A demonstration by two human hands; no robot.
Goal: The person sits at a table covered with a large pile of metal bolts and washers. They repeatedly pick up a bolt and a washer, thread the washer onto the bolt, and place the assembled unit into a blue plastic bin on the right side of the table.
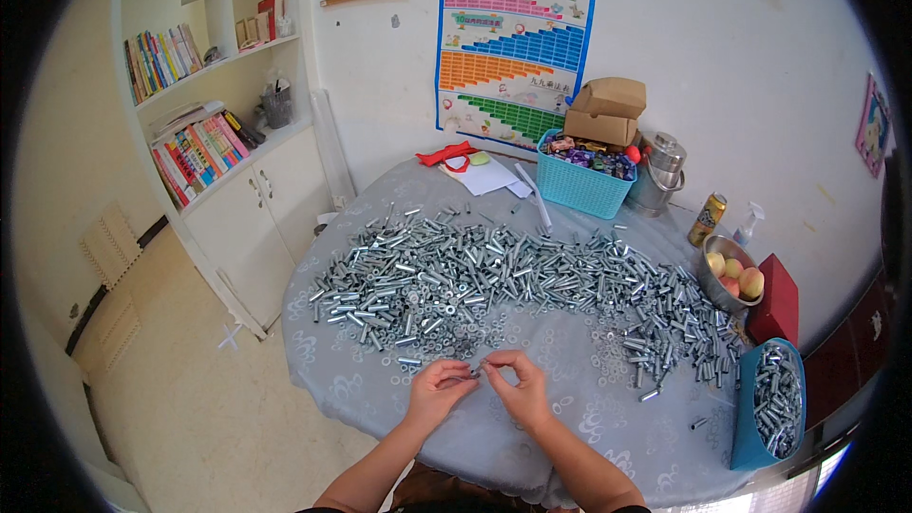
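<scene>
Both of my hands meet above the near edge of the table, fingertips pinched together around a small dark metal piece [475, 373]. My left hand [439, 391] grips it from one side and my right hand [518, 389] from the other. Fingers cover most of the piece, so its exact kind does not show. Just beyond them spreads a wide heap of shiny metal bolts and sleeves [513, 266]. Loose washers [442, 309] and small rings [608, 347] lie among and in front of the heap.
A blue bin of metal sleeves [750, 418] stands at the right edge. Behind it are a red box [777, 299], a steel bowl of fruit [727, 294], a can [707, 220], a spray bottle [749, 226], a steel jug [657, 176] and a turquoise basket [579, 188]. Papers [480, 176] lie at the back.
</scene>
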